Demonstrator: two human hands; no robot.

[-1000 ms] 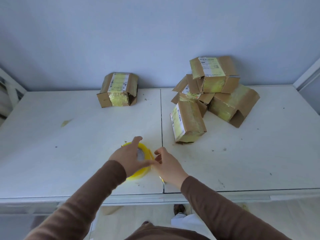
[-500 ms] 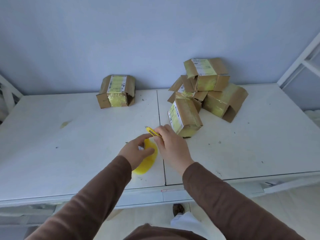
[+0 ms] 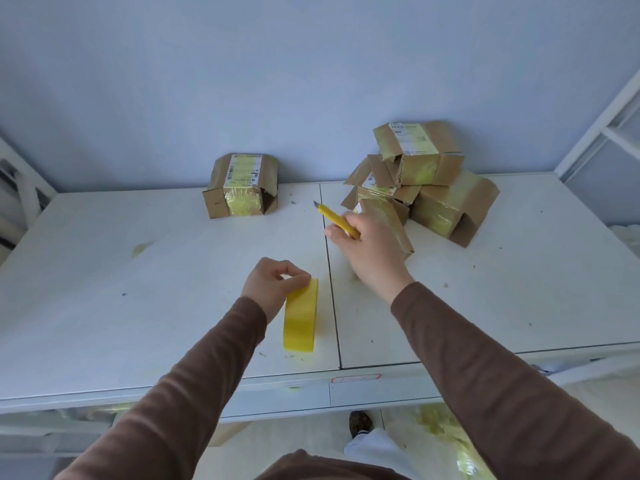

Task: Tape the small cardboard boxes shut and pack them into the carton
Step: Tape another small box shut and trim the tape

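Note:
My left hand [image 3: 272,287] grips the top of a yellow tape roll [image 3: 300,317] that stands on edge on the white table [image 3: 104,289]. My right hand [image 3: 372,251] holds a yellow utility knife [image 3: 334,220], blade pointing up and left, above the table's centre seam. Just behind that hand lies a small taped cardboard box [image 3: 388,220], partly hidden by it. Behind it is a pile of several small boxes [image 3: 422,174] with yellow tape and labels. One more small box [image 3: 242,185] sits alone at the back centre-left. No carton is in view.
A blue wall rises behind the table. White frames stand at the far left [image 3: 20,188] and far right [image 3: 602,126]. A scrap of yellow tape [image 3: 140,249] lies on the table's left part. Yellow tape scraps [image 3: 450,427] lie on the floor.
My right hand has lifted the knife away from the roll and moved up and right toward the boxes. My left hand has tipped the roll onto its edge.

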